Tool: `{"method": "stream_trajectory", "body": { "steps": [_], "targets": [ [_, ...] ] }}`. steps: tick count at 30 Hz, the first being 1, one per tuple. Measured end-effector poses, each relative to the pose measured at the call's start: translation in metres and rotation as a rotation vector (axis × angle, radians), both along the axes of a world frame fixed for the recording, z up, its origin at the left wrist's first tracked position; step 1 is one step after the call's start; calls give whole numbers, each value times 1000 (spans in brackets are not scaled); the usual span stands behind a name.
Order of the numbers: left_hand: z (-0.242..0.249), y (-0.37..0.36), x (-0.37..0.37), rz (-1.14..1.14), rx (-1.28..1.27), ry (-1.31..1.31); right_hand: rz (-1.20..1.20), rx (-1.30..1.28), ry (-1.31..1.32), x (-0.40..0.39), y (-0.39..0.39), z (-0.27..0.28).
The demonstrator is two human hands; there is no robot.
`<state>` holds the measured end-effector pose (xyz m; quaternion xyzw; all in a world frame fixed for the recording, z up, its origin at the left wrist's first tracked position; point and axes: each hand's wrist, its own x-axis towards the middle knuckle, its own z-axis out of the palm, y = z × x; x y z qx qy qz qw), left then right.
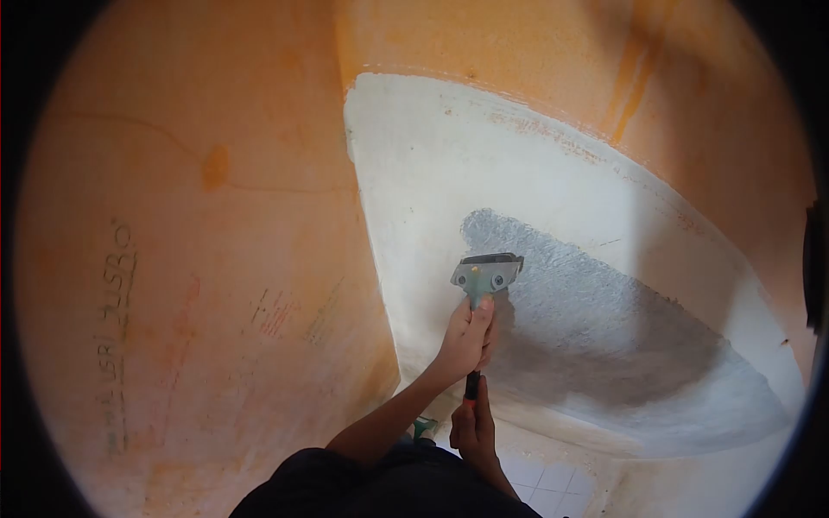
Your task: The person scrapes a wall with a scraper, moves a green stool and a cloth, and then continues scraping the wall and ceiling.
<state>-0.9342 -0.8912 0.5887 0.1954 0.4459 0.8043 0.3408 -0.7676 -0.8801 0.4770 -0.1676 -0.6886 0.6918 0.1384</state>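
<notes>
Both of my hands hold one long-handled scraper (488,270), its wide grey head and dark blade pointing up at the wall. My left hand (466,338) is wrapped round the green neck just below the head. Lower down, my right hand (476,425) grips the black and red handle. The blade overlaps the left edge of a rough grey patch (570,302) where bare plaster shows. Around that patch lies white paint (432,164).
An orange wall (216,259) with handwriting and a thin crack meets the white area at a corner on the left. More orange paint (535,43) runs above it. White floor tiles (544,483) show low down, and a dark object (813,268) stands at the right edge.
</notes>
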Motion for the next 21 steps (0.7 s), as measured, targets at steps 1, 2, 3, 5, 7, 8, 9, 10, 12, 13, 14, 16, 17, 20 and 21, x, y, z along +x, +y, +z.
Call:
{"method": "stream_trajectory", "body": {
  "steps": [1,2,3,5,7,8,9,10,12,13,14,16,17,20,21],
  "targets": [
    [4,-2,-3,-14,17,24,0,6,7,-3,-3,-2],
    [5,-5,-4,-27,30,41,-4,-20,1,-4,-5,-3],
    [4,-5,-7,-37,32,43,-14,-18,3,-8,-6,-7],
    [1,-6,-5,-11,-18,49,-29,45,34,-9,-9,-17],
    [-6,-4,-7,-2,-31,75,-54,-51,-10,-16,-16,4],
    [-8,-2,-9,16,-36,110,-72,-139,-44,-21,-16,11],
    [-7,-2,-11,6,-28,114,-83,-132,-40,-22,-16,5],
    [-6,-4,-11,-4,-26,113,-90,-105,-23,-20,-18,-6],
    [-9,-4,-12,-21,-26,107,-105,-81,-12,-22,-19,-15],
    [-13,-2,-13,-13,-24,95,-116,-93,-4,-22,-18,-15],
    [-15,-1,-13,-10,-22,92,-132,-105,13,-25,-18,-15],
    [-9,-6,-16,-38,-15,156,-160,-102,46,-31,-26,-17],
    [-7,-6,-15,-41,-4,203,-163,-93,62,-32,-28,-18],
    [-18,-2,-15,-51,-41,141,-165,-98,40,-28,-24,-27],
    [-18,-2,-17,-43,-43,139,-158,-99,37,-29,-22,-25]
  ]
}}
